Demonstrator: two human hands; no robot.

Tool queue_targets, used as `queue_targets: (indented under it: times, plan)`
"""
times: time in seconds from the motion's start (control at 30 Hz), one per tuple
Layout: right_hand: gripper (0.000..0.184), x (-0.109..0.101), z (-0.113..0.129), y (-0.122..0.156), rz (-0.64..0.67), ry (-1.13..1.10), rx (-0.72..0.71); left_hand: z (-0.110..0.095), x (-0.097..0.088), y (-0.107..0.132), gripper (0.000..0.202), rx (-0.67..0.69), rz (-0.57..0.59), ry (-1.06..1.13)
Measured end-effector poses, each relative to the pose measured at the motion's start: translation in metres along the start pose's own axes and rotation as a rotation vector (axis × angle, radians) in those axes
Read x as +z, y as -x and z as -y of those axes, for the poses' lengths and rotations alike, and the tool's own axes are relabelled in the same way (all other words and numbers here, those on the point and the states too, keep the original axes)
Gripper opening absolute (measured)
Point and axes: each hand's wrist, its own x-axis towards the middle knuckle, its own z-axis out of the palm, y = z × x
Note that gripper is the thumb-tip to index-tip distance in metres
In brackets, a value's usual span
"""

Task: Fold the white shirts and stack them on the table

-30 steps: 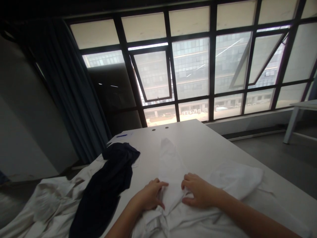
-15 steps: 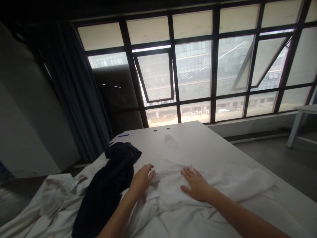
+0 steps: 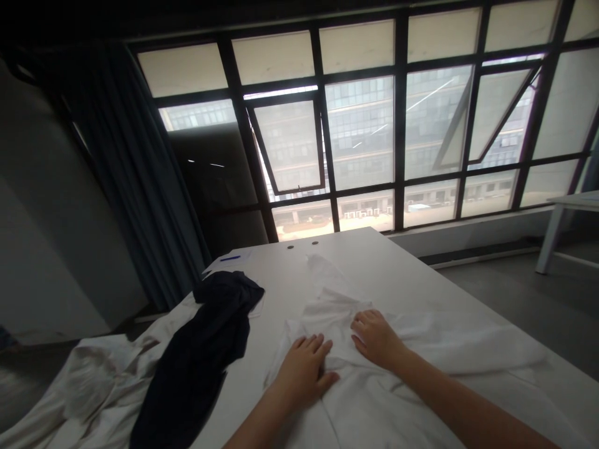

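Note:
A rumpled white garment (image 3: 365, 405) spreads over the near part of the white table, with a long sleeve-like part reaching right and a narrow part pointing toward the window. My left hand (image 3: 306, 365) lies on the garment's left side, palm down, fingers stretched out and thumb apart. To its right, my right hand (image 3: 374, 337) has its fingers curled into the cloth by a bunched fold near the upper edge. The fingertips are partly hidden there. A dark navy garment (image 3: 201, 349) lies left of my left hand, apart from it.
Pale crumpled cloth (image 3: 93, 386) with clear plastic on it is at the left edge. Papers with a blue pen (image 3: 230, 257) lie at the table's (image 3: 374, 262) far left corner. Tilted windows and a dark blue curtain (image 3: 135, 187) stand beyond; another table (image 3: 561, 218) is at right.
My left hand has moved right and nearer to me, flattening onto the white garment. My right hand has gone from flat to curled. The garment's left edge and upper folds have shifted.

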Motion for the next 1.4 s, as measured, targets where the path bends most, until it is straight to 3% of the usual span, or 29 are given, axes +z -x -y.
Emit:
queue_targets:
  times: [0.13, 0.27, 0.37, 0.47, 0.57, 0.67, 0.77, 0.87, 1.03, 1.13, 1.23, 1.33, 1.4]
  plan:
    - [0.021, -0.021, 0.013, 0.000, 0.038, 0.049, 0.009, 0.025, 0.005, -0.004, 0.069, -0.121, 0.032, -0.030]
    - [0.023, -0.036, 0.021, 0.006, 0.058, 0.056, -0.018, 0.067, 0.003, -0.004, 0.067, -0.260, 0.019, -0.123]
    - [0.029, -0.034, 0.027, 0.013, 0.097, 0.076, 0.056, 0.101, 0.001, 0.001, 0.062, -0.378, -0.060, -0.225]
    - [0.047, -0.015, 0.029, 0.019, 0.178, 0.063, 0.149, 0.123, -0.004, 0.007, 0.052, -0.475, -0.191, -0.306]
    - [0.065, 0.009, 0.022, 0.020, 0.299, -0.003, 0.217, 0.116, -0.012, 0.007, 0.042, -0.485, -0.323, -0.341]
    - [0.075, 0.027, 0.002, 0.012, 0.315, -0.063, 0.227, 0.084, -0.015, 0.002, 0.031, -0.362, -0.363, -0.327]
    - [0.079, 0.034, -0.028, 0.001, 0.294, -0.091, 0.253, 0.048, -0.012, -0.003, 0.024, -0.234, -0.272, -0.251]
    - [0.080, 0.033, -0.065, -0.003, 0.303, -0.054, 0.366, 0.029, -0.007, -0.004, 0.028, -0.211, -0.131, -0.134]
    - [0.077, 0.029, -0.118, 0.007, 0.286, 0.045, 0.612, 0.037, -0.002, 0.002, 0.064, -0.177, 0.048, 0.035]
    - [0.068, 0.025, -0.119, 0.009, 0.159, 0.151, 0.697, 0.052, 0.004, 0.004, 0.076, -0.186, 0.113, 0.057]
    - [0.048, 0.014, -0.089, 0.004, -0.012, 0.184, 0.574, 0.066, 0.013, -0.001, 0.072, -0.237, 0.046, 0.001]
    - [0.032, 0.001, -0.039, 0.002, -0.068, 0.014, 0.203, 0.079, 0.021, -0.009, 0.065, -0.295, -0.036, -0.045]
    - [0.023, -0.005, -0.003, 0.005, -0.028, -0.117, -0.078, 0.085, 0.023, -0.014, 0.062, -0.333, -0.094, -0.058]
